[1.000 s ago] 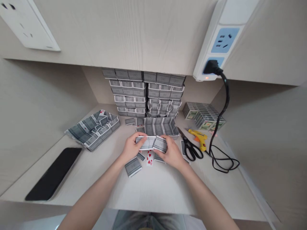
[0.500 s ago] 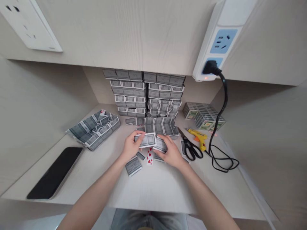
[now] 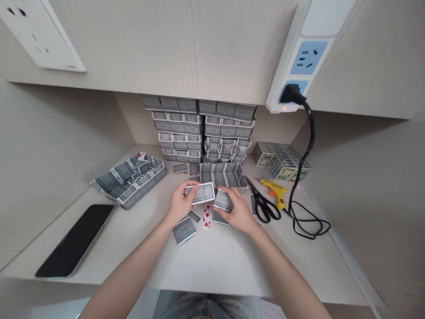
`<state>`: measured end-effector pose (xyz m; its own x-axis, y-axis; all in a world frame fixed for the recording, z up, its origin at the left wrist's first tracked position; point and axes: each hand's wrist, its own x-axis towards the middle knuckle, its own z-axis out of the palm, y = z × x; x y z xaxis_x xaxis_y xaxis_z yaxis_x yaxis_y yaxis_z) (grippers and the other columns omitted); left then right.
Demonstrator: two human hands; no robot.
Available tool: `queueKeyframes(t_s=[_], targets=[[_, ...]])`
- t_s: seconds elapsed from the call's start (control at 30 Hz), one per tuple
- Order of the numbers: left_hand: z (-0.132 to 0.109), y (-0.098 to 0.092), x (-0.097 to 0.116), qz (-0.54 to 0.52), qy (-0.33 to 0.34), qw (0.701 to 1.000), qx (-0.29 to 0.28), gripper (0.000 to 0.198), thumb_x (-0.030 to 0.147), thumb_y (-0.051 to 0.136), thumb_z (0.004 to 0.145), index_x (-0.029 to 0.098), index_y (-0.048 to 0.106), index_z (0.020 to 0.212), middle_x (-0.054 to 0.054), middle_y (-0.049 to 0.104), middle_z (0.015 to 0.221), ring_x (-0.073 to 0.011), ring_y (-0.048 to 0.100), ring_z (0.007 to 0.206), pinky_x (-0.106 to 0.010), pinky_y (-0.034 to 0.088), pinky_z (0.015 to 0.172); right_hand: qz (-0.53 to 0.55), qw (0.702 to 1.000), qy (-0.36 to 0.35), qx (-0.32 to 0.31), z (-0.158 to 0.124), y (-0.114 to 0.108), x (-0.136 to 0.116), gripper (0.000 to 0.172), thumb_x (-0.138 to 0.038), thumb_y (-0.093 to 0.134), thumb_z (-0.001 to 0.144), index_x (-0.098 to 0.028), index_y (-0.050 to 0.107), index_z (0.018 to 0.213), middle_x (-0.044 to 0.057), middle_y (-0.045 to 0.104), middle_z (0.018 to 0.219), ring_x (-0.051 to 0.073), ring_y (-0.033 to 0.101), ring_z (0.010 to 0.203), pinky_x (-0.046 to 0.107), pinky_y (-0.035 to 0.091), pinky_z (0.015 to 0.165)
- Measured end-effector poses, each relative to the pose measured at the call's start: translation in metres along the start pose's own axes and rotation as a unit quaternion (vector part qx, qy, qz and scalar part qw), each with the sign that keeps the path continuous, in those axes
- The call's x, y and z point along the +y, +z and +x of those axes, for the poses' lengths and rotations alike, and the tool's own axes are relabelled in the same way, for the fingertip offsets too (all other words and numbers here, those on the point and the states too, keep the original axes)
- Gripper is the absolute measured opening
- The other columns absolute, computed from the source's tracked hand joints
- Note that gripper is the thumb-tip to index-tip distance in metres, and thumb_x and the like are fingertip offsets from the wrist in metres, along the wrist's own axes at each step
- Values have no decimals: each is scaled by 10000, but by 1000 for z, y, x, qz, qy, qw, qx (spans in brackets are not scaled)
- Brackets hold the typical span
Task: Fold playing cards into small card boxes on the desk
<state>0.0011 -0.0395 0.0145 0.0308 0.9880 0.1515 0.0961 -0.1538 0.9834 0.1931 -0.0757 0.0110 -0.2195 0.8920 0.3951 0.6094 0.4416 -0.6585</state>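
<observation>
My left hand (image 3: 181, 200) grips a grey-patterned playing card (image 3: 203, 192) between thumb and fingers, tilted with its back up. To its right, my right hand (image 3: 236, 210) is closed on a smaller card piece (image 3: 223, 200), also grey-backed. A narrow gap separates the two pieces. Below them on the table lie a heart card (image 3: 207, 218), a squarish card block (image 3: 184, 230) and a small card strip (image 3: 194, 216). Another grey piece (image 3: 221, 218) is partly under my right hand. Just behind my hands sits an open box made of cards (image 3: 224, 174).
Stacked card boxes (image 3: 179, 128) stand at the back. A card tray (image 3: 139, 188) and black phone (image 3: 75, 239) lie left. Black scissors (image 3: 265, 208), a yellow glue gun (image 3: 275, 189) with cable, and patterned blocks (image 3: 282, 159) are right. A power strip (image 3: 299, 57) hangs above.
The card in my left hand has shifted slightly left and up. The piece in my right hand has moved a little right, so the gap between them is wider.
</observation>
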Motion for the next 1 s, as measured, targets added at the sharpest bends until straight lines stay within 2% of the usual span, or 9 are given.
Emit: queueKeyframes(t_s=[0.17, 0.3, 0.4, 0.6, 0.77, 1.0], targets=[[-1, 0, 0, -1, 1, 1000, 2, 314, 428, 543, 737, 163, 552, 905, 12, 572, 655, -72, 473, 407, -177, 398, 336, -12, 1000, 8, 6, -1, 2, 0, 564, -298, 628, 680, -234, 416, 1199, 76, 490, 1091, 224, 488, 1021, 359, 417, 855], [-5, 0, 0, 29, 28, 999, -35, 288, 407, 525, 758, 166, 562, 911, 21, 561, 636, -64, 465, 400, -176, 405, 361, -33, 999, 21, 8, -2, 2, 0, 572, -301, 617, 689, -228, 405, 1216, 79, 485, 1098, 227, 488, 1027, 363, 423, 850], [-8, 0, 0, 38, 34, 997, -64, 271, 398, 520, 763, 167, 571, 896, 20, 570, 643, -59, 469, 408, -170, 409, 379, -23, 1000, 9, 2, -2, 2, 0, 585, -267, 623, 684, -239, 400, 1224, 74, 485, 1097, 220, 496, 1016, 358, 427, 851], [-6, -1, 0, 24, 4, 996, -85, 289, 415, 517, 761, 161, 569, 888, 28, 549, 595, -54, 444, 355, -163, 373, 325, 18, 1000, -24, -3, -2, 4, 1, 596, -271, 662, 667, -260, 415, 1209, 68, 497, 1098, 213, 498, 1025, 356, 417, 873], [-4, -4, 2, 19, -15, 993, -113, 299, 431, 531, 744, 153, 563, 850, 45, 515, 540, -57, 430, 344, -163, 369, 301, 33, 998, -42, -27, -2, 4, 1, 564, -252, 658, 670, -261, 436, 1188, 63, 511, 1102, 204, 504, 1031, 349, 410, 879], [-9, 0, -1, 62, 0, 987, -149, 246, 414, 484, 777, 174, 524, 812, 66, 476, 510, -50, 396, 326, -153, 323, 304, 36, 996, -43, -69, -3, 3, -5, 564, -261, 683, 641, -240, 466, 1161, 57, 551, 1032, 201, 530, 971, 333, 433, 831]])
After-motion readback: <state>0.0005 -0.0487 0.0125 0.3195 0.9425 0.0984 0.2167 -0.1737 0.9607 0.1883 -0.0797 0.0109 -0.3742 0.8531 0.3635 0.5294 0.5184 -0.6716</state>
